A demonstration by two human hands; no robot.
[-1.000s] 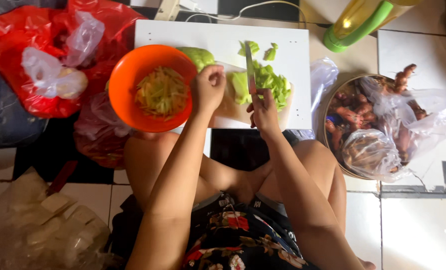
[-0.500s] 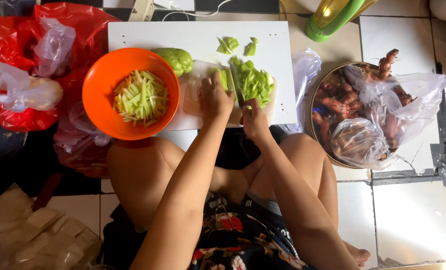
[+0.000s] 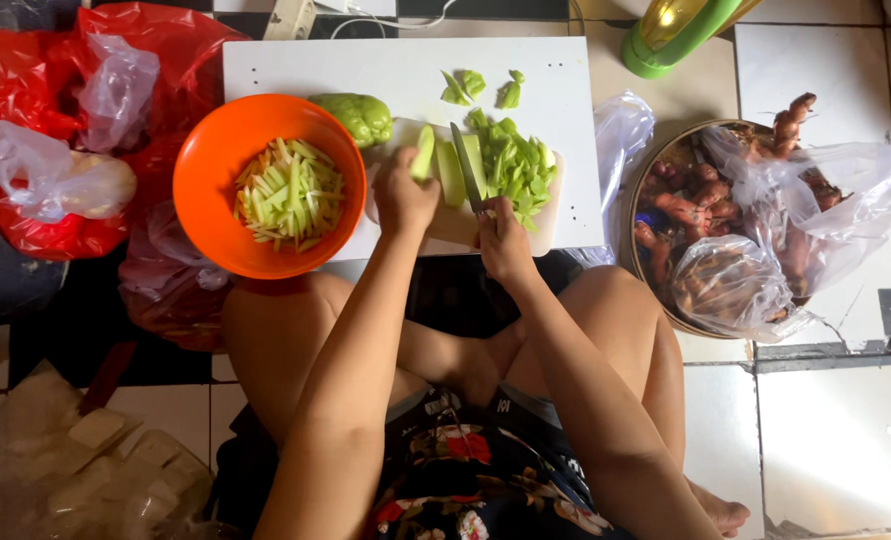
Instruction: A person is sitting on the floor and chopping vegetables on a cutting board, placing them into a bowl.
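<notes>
- The tiled floor (image 3: 826, 430) carries everything; the person sits on it with knees spread, and the white cutting board (image 3: 366, 70) lies just ahead of the legs.
- Red plastic bags (image 3: 46, 120) lie heaped at the far left, with clear bags resting on top of them.
- A round metal bowl (image 3: 638, 215) sits to the right of the board, filled with brownish roots and crumpled clear plastic.
- The orange bowl (image 3: 201, 185) rests on the board's left near corner, holding pale green strips, just left of the left hand.
- A green and yellow container (image 3: 671, 30) lies beyond the board's far right corner.
- A whole green vegetable (image 3: 356, 115) lies on the board, touching the orange bowl's far rim.
- The left hand (image 3: 404, 195) is curled closed, fingers pinching a pale green slice (image 3: 425, 152) that stands tilted just above the knuckles.
- The right hand (image 3: 504, 240) is closed around the handle of the knife (image 3: 466, 165), whose blade points away from the person between the slices and the cut pile.
- More flat slices (image 3: 453, 172) lie between the two hands, directly left of the blade.
- The cut green pieces (image 3: 521, 165) are piled just right of the blade, beyond the right hand.
- A few loose green bits (image 3: 476, 85) lie further up the board, apart from both hands.
</notes>
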